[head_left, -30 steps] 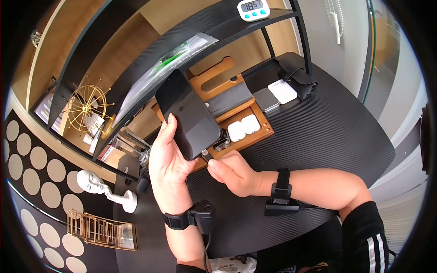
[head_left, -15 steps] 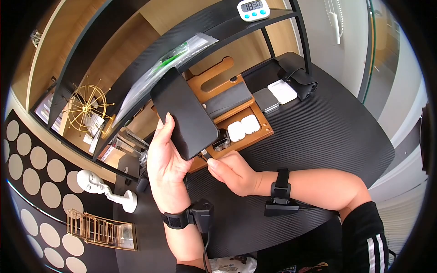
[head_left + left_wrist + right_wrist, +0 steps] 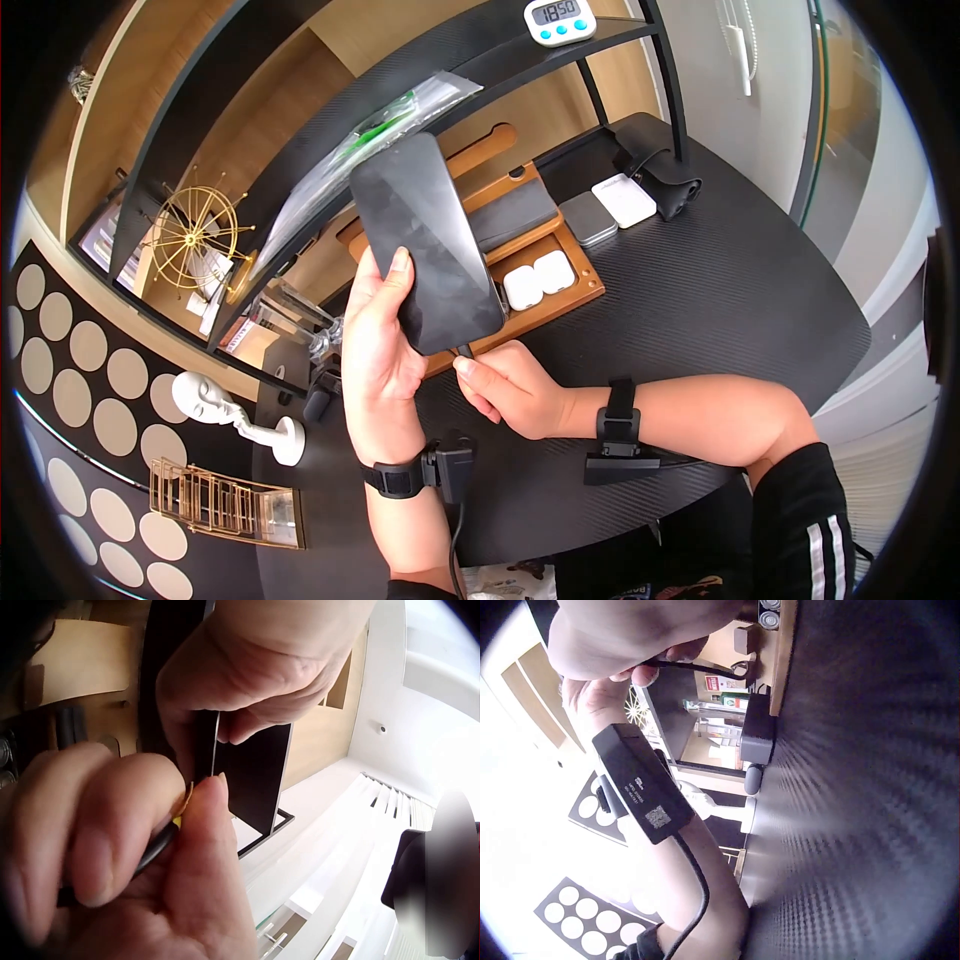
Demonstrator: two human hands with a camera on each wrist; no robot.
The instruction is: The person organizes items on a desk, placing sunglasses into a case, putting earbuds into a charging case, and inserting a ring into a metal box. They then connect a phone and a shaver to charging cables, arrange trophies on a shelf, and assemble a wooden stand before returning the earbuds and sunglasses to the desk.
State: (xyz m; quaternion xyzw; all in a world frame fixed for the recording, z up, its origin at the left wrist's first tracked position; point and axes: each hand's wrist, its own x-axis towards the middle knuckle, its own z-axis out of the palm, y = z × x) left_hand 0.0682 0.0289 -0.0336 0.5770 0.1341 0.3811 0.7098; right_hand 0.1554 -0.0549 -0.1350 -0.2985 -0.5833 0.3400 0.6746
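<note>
In the head view a black smartphone (image 3: 430, 240) is held up at a slant over the desk, light reflecting off its screen. My left hand (image 3: 378, 345) grips it, thumb along the near side and the other fingers behind it. Below the phone's bottom edge, my right hand (image 3: 515, 388) pinches the black plug (image 3: 464, 351) of a charging cable between thumb and forefinger. The plug meets that edge, and its metal tip is out of sight. In the left wrist view the black cable (image 3: 156, 849) passes through the right hand's curled fingers.
Behind the phone stands a wooden organizer (image 3: 588, 290) holding two white earbud cases (image 3: 539, 279) and a dark grey case (image 3: 512, 213). Farther right are a grey tin (image 3: 588, 217), a white box (image 3: 624, 201) and a black pouch (image 3: 665, 185). A black shelf (image 3: 490, 68) overhangs the organizer.
The phone has shifted right and turned more upright in my left hand, its screen now brighter. The plug's metal tip, visible earlier below the phone, no longer shows. The right hand has barely moved.
</note>
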